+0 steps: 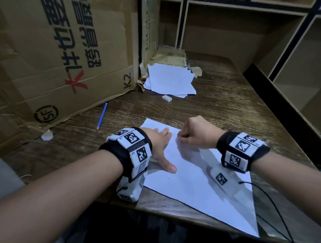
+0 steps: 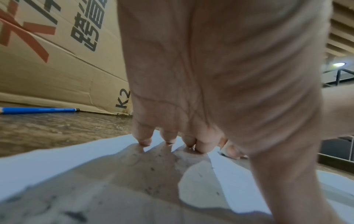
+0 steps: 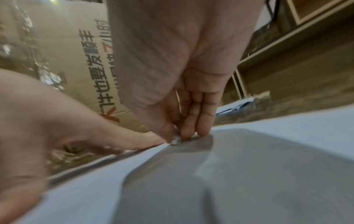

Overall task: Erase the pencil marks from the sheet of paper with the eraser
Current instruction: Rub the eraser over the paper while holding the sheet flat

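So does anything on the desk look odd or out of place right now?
Yes. A white eraser lies unused by the far paper stack, while the right hand rubs the sheet with something small pinched in its fingertips. The left hand presses the sheet flat. Dark specks dot the sheet, and torn tape scraps sit behind the stack.

I am seeing the dark wooden desk (image 1: 220, 105) carrying a sheet of paper (image 1: 190, 186) near its front edge, a pencil (image 1: 102, 116), an eraser (image 1: 166, 98), a paper stack (image 1: 170, 80) and a cardboard box (image 1: 58, 54) at its left.
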